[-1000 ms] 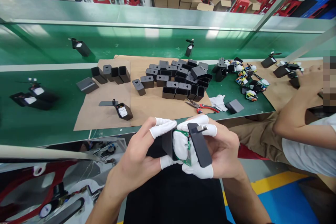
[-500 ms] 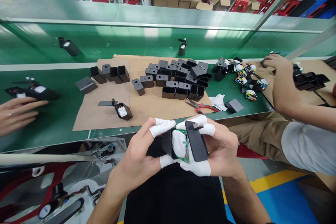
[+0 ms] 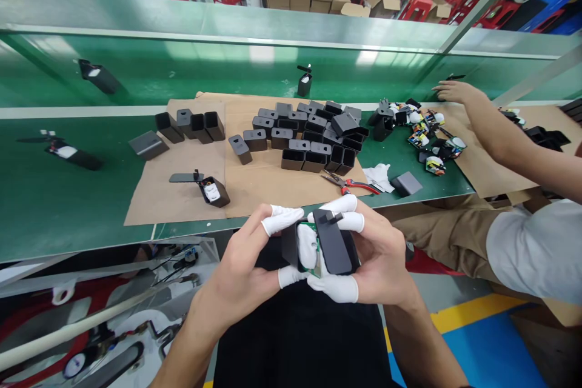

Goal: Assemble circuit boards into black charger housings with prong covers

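In front of my lap, my left hand (image 3: 252, 251) grips a black plastic housing (image 3: 289, 248), thumb below and fingers above. White finger cots cover fingertips on both hands. My right hand (image 3: 375, 248) is closed around a black end cover (image 3: 334, 245) and the green circuit board (image 3: 317, 254) beside it. A lump of white filler (image 3: 307, 245) covers much of the board. The board sits at the housing's open mouth, partly inside it; how deep is hidden. Beyond my left hand, a partly assembled unit (image 3: 213, 192) lies on brown cardboard with its cover folded out.
Many empty black housings (image 3: 313, 127) stand on the cardboard (image 3: 254, 188). Red-handled pliers (image 3: 350, 183), white tissue (image 3: 378, 177) and a pile of circuit boards (image 3: 430, 133) lie rightward. Units rest on the green belt (image 3: 204, 73). A co-worker's arm (image 3: 495, 127) reaches in at right.
The board and cover in my right hand have shifted slightly left, toward the housing. Units on the belt have moved left. Another person's hand at far left has gone; the co-worker's right-side hand moved.
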Available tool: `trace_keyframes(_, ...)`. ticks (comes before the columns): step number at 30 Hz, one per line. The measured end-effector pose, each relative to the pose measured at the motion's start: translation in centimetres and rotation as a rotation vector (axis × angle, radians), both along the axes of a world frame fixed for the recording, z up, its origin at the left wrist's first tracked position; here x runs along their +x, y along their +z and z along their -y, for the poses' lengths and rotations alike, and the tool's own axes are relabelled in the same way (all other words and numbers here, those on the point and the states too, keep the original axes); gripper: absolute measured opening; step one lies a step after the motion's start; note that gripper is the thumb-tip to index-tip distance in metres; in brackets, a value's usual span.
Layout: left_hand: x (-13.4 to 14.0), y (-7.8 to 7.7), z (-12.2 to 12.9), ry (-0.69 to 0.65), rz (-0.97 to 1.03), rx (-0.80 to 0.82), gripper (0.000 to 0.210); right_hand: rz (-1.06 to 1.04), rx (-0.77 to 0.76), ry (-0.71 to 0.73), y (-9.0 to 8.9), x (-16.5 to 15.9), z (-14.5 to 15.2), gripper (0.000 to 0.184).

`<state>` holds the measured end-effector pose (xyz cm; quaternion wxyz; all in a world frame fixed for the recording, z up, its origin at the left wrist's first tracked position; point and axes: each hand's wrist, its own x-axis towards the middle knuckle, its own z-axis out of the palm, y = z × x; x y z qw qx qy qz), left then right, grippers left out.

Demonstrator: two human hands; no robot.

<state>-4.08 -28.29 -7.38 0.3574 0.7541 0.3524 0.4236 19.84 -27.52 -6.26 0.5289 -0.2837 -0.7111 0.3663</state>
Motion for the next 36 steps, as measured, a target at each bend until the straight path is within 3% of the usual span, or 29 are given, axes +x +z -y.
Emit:
trace_keyframes(11, 0.1, -1.3, 0.2, -0.024, 0.044, -0.096, 0.067, 0.116, 0.007, -0.026, 0.1, 0.1, -0.2, 0.074)
trace_keyframes(19, -0.1, -1.7, 0.6, -0.023, 0.097, -0.178, 0.073, -0.184, 0.012, -0.15, 0.5, 0.2, 0.8, 0.061)
trace_keyframes(27, 0.6, -0.6, 0.2, -0.05, 0.118, 0.001, 0.073, -0.041, -0.007, -0.042, 1.1, 0.6, 0.4, 0.065)
trace_keyframes(36, 0.6, -0.7, 0.1, -0.039, 0.104, 0.017, 0.065, -0.019, 0.07, -0.042, 0.9, 0.4, 0.6, 0.073)
